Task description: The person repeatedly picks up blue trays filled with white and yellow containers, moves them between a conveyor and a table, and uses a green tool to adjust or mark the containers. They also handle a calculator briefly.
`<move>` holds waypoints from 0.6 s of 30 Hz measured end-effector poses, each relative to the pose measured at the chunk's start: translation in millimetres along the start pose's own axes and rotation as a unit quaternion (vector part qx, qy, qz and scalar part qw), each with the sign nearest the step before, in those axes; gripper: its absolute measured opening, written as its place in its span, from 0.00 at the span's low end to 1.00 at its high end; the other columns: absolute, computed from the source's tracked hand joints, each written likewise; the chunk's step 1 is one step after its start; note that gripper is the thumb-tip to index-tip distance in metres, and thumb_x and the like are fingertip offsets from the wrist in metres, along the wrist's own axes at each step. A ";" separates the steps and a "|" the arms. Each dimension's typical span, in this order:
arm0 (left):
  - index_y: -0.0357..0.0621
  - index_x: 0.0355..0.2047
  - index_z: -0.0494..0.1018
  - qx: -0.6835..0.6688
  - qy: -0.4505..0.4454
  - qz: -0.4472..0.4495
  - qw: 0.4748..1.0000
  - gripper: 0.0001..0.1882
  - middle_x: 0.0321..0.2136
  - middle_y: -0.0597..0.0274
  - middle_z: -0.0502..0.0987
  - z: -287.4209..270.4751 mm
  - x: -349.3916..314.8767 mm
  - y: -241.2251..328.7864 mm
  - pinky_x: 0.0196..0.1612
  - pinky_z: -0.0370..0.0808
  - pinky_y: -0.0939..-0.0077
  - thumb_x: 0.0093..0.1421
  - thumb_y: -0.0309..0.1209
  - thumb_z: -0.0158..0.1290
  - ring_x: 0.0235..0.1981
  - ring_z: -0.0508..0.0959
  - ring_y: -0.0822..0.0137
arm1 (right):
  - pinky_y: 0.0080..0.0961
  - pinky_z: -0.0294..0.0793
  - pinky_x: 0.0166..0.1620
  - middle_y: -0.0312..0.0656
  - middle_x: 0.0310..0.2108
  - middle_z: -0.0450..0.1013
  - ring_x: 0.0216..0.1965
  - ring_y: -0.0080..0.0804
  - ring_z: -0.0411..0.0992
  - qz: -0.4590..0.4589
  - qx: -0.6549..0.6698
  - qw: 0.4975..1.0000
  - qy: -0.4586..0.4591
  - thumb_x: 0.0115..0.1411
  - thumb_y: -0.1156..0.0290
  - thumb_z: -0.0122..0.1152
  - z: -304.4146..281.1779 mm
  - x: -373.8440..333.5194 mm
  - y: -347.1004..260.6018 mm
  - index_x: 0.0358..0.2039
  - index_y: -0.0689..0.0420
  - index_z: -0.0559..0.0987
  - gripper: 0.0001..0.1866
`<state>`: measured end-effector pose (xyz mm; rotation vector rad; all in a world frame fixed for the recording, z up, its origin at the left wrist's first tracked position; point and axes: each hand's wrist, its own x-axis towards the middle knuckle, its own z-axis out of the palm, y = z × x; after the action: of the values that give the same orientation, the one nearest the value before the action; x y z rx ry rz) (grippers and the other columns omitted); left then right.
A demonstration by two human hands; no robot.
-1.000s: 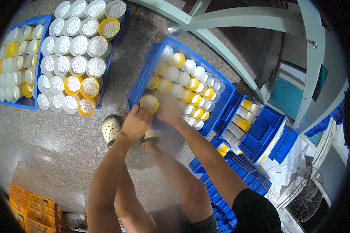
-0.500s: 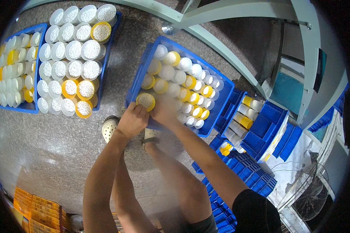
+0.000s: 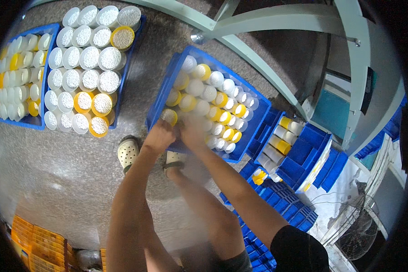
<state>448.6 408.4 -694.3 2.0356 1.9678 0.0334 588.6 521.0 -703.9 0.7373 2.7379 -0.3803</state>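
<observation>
A blue crate (image 3: 255,136) in front of me holds rows of white and yellow cups filled with small white pellets. At its near left corner sits a yellow cup (image 3: 169,117) of pellets. My left hand (image 3: 160,137) is closed on the near side of this cup, its fingertips partly hidden. Just right of it, my right hand (image 3: 191,132) reaches over the near edge of the crate beside the front cups. Haze and blur over that spot hide its fingers, so their pose does not show.
On the left, a blue tray (image 3: 118,102) bears rows of pellet-filled cups, with another blue crate (image 3: 54,41) of cups beyond it. Stacked blue crates (image 3: 299,158) stand at right, below a pale metal frame (image 3: 267,63). Orange crates (image 3: 38,240) are at lower left.
My left hand has lowered the yellow cup from above the crate's corner down into the row. My right hand stays close beside it, and the view has shifted slightly.
</observation>
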 end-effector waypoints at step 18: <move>0.40 0.38 0.78 -0.300 0.385 -0.109 0.866 0.15 0.35 0.52 0.80 -546.0 50.2 19.3 0.39 0.76 0.60 0.48 0.16 0.54 0.36 0.78 0.50 | 0.37 0.73 0.47 0.40 0.41 0.78 0.44 0.39 0.75 -0.041 0.142 0.989 0.024 0.54 0.71 0.65 -559.3 -143.7 -8.1 0.38 0.54 0.81 0.10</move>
<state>345.4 568.4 -179.8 1.4591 2.1729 1.4108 593.0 629.5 -136.7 0.7085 2.7979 -0.7942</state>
